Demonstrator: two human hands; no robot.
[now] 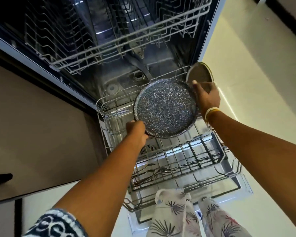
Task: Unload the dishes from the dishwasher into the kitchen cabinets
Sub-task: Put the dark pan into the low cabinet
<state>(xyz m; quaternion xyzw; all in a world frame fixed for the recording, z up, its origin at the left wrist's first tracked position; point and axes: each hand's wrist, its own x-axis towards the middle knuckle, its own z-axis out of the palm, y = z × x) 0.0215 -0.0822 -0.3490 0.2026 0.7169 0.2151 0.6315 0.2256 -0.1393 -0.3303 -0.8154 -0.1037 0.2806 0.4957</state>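
A dark speckled plate [166, 108] is held up over the far half of the pulled-out lower rack [178, 161], face turned toward the camera. Its near-left rim is gripped by the left hand [137, 130], fingers curled round the edge. Its right rim is touched by the right hand [206, 96], thumb laid on the plate's edge; the same hand is also wrapped round a smaller grey plate [199, 74], which is held tilted just beyond the speckled one, near the rack's far right corner. How the fingers lie behind the grey plate cannot be told. A pale and yellow band [211, 112] is worn on the right wrist.

Cutlery [149, 173] is seen lying in the near left part of the lower rack, under the wire tines. The upper rack [109, 40] is seen pushed partly out above, bare wire showing. The dishwasher door [229, 185] is lowered beneath the lower rack. A light floor [263, 82] is seen to the right, a cabinet front [32, 125] to the left. Palm-print trousers [186, 216] and a patterned sleeve [55, 224] are visible at the bottom edge.
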